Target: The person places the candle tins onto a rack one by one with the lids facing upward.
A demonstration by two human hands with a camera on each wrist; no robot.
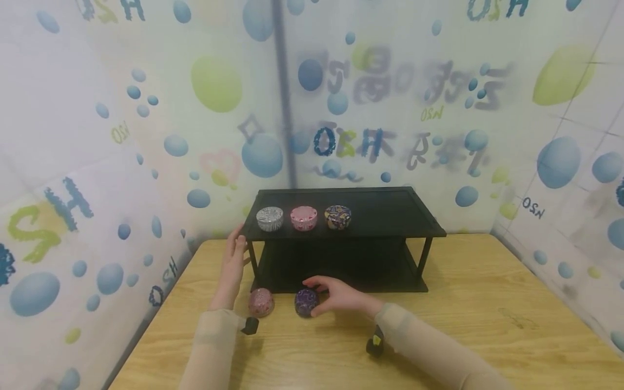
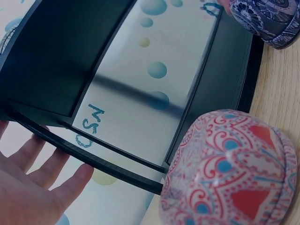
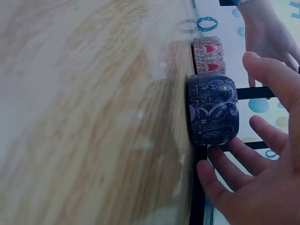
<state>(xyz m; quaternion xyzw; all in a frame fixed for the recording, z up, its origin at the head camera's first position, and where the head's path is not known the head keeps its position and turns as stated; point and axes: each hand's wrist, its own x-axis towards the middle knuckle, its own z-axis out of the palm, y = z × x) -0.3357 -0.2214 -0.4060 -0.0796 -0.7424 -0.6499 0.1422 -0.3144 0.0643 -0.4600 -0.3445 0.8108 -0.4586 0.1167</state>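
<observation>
My right hand (image 1: 341, 298) is at a dark purple patterned round tin (image 1: 306, 302) on the table, fingers spread around its side. In the right wrist view the fingers (image 3: 243, 176) are loosely bent and the thumb stands apart from the tin. My left hand (image 1: 234, 265) is at the left front corner of a black two-tier shelf (image 1: 380, 216), its fingers extended beside the frame; whether they touch it I cannot tell. A pink-red patterned tin (image 1: 261, 302) sits on the table between the hands. It looks large in the left wrist view.
On the shelf's top stand a silver-grey tin (image 1: 270, 219), a pink tin (image 1: 304, 218) and a dark tin with a yellowish pattern (image 1: 338, 217), in a row toward the left. The wooden table (image 1: 487, 303) extends right. A printed curtain-like wall (image 1: 390, 108) surrounds the back and sides.
</observation>
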